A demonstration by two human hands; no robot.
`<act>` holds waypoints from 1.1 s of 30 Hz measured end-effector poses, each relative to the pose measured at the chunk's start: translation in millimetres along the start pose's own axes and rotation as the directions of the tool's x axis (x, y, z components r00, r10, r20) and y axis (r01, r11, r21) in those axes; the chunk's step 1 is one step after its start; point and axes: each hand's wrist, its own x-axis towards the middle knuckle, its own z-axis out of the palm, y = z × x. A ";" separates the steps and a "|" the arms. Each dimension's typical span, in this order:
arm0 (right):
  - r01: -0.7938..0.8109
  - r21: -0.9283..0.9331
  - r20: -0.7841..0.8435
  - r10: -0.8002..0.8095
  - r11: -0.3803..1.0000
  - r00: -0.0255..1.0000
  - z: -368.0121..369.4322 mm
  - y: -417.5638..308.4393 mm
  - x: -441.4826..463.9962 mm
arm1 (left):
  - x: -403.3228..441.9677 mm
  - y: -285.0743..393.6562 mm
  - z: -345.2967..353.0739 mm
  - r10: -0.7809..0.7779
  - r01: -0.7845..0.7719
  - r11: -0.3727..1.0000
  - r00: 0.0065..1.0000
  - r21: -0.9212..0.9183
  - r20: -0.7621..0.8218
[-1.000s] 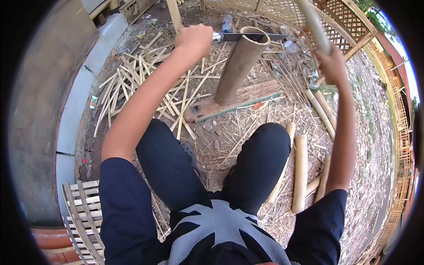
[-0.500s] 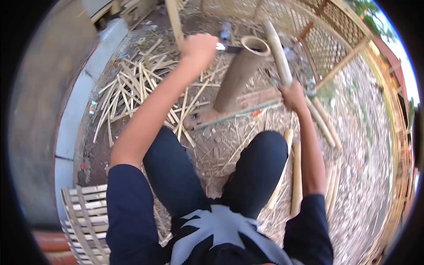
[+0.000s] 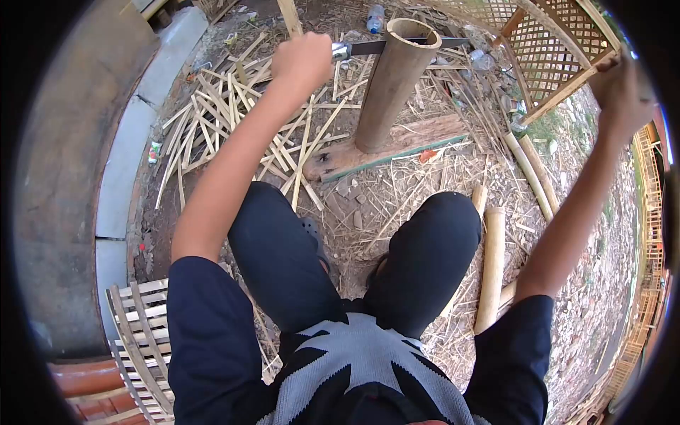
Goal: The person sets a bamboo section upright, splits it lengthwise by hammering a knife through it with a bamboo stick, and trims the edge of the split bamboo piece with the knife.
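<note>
My left hand (image 3: 303, 62) is wrapped around the handle of a large knife. Its long dark blade (image 3: 368, 47) meets the upper part of an upright thick bamboo tube (image 3: 393, 92), and the tip shows beyond the tube's right side. Whether the blade passes behind the tube or sits in its wall, I cannot tell. The tube stands on a wooden plank (image 3: 432, 134). High at the far right, my right hand (image 3: 620, 92) is raised, closed and blurred. It gripped a bamboo stick half a second ago; the stick hardly shows now.
Split bamboo strips (image 3: 212, 127) lie heaped at the left. Bamboo lengths (image 3: 491, 269) rest on the ground by my right knee. A lattice panel (image 3: 552, 57) stands at upper right, a plastic bottle (image 3: 375, 19) lies beyond the tube, and a slatted bamboo piece (image 3: 142, 319) is at lower left.
My right hand has swung up and to the right, away from the tube. My left hand still grips the knife, its blade at the tube's top. The view has shifted slightly.
</note>
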 end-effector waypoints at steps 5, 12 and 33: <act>-0.391 -0.619 0.496 0.725 0.681 0.478 43.2 97.5 -204.2 | 4.0 15.6 16.3 0.112 -0.112 0.994 0.994 -0.012 0.002; -0.065 -0.661 0.535 0.530 0.748 0.658 10.3 64.5 -89.1 | 13.4 7.9 8.7 0.054 -0.055 0.998 0.998 0.033 0.023; -0.071 -0.718 0.506 0.589 0.692 0.630 -6.7 76.2 -124.4 | 1.4 19.2 18.7 0.049 -0.048 0.999 0.998 0.008 -0.028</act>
